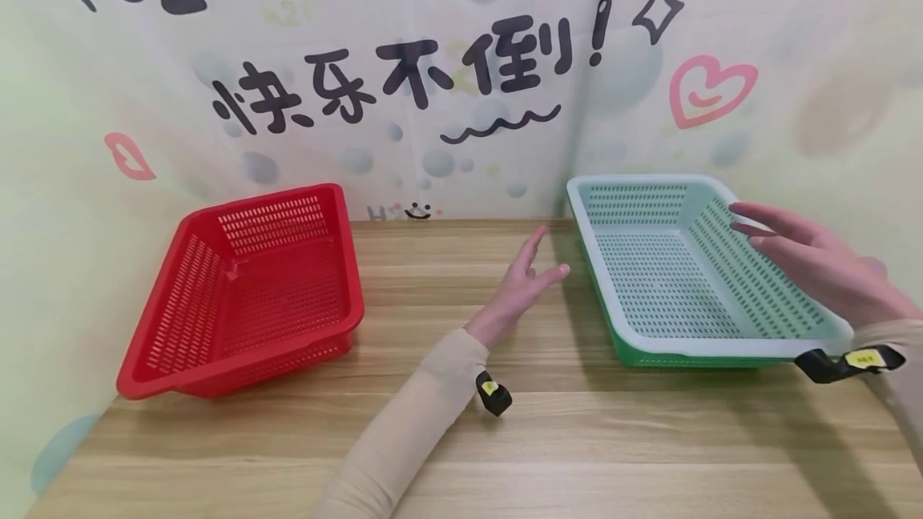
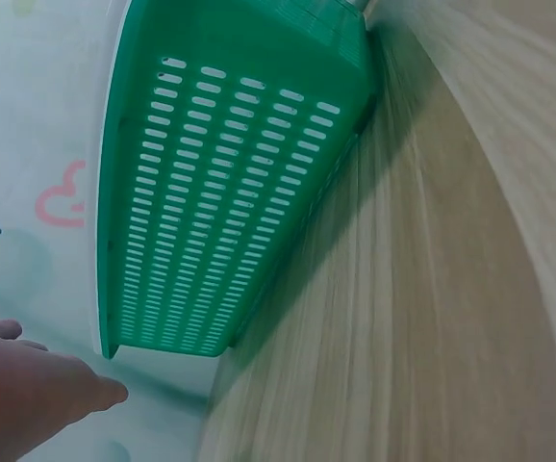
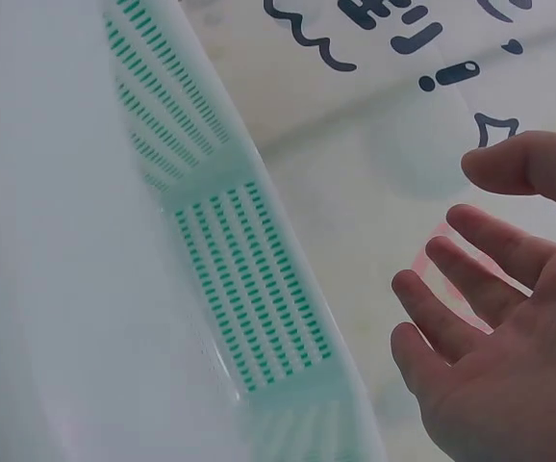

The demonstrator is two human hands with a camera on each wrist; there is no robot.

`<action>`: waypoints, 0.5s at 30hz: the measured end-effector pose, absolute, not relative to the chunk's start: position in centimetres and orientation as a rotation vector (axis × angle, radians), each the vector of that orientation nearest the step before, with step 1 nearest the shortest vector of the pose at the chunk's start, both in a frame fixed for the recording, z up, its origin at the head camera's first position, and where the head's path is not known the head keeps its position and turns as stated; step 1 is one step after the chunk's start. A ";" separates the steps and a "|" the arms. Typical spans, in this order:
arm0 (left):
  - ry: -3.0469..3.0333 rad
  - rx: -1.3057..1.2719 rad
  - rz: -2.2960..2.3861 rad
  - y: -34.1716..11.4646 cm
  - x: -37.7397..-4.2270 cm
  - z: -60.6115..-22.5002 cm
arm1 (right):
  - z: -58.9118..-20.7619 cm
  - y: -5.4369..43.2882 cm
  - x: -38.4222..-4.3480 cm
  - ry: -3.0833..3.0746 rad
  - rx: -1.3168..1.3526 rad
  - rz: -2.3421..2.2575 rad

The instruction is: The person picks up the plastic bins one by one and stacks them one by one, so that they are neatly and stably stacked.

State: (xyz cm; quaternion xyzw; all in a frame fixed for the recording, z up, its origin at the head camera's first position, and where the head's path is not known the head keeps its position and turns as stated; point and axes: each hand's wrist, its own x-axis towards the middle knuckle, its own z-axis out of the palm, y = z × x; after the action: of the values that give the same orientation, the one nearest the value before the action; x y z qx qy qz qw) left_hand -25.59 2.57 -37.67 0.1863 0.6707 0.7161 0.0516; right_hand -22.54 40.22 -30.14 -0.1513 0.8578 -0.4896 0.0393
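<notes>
A rectangular plastic basket, pale white-green inside and green outside, sits on the right of the table. Just left of its side, my left hand hovers with fingers extended and thumb spread, apart from the basket and holding nothing. In the left wrist view, part of that hand shows beside the slotted green wall. My right hand is over the basket's right rim, its fingers loosely spread. The right wrist view shows this hand with nothing in it; the basket's inner wall is alongside.
On the left of the wooden table stands a red slotted basket, no objects visible inside. A printed cloth with dark lettering and pink hearts hangs along the back edge. Each wrist carries a black strapped device.
</notes>
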 end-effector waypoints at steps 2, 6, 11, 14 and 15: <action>2.050 0.575 2.177 2.3 -25.6 -37.7 | -30.0 39.8 -22.5 2.612 -0.497 -1.524; 2.062 0.598 2.165 1.6 -25.8 -37.6 | -29.6 38.8 -22.5 2.597 -0.521 -1.519; 2.051 0.639 2.130 0.8 -25.9 -37.6 | -29.0 37.4 -22.9 2.653 -0.430 -1.396; 2.051 0.644 2.112 0.4 -26.0 -37.6 | -28.9 36.5 -23.1 2.613 -0.450 -1.422; 2.054 0.646 2.110 0.2 -26.0 -37.6 | -29.0 36.2 -23.2 2.602 -0.472 -1.439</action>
State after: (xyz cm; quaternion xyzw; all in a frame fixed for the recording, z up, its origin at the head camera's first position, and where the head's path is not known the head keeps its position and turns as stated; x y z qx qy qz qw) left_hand -26.00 0.23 -37.60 0.2139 0.6799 0.6986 0.0635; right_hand -23.22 36.25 -28.95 -0.1565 0.8624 -0.4769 0.0656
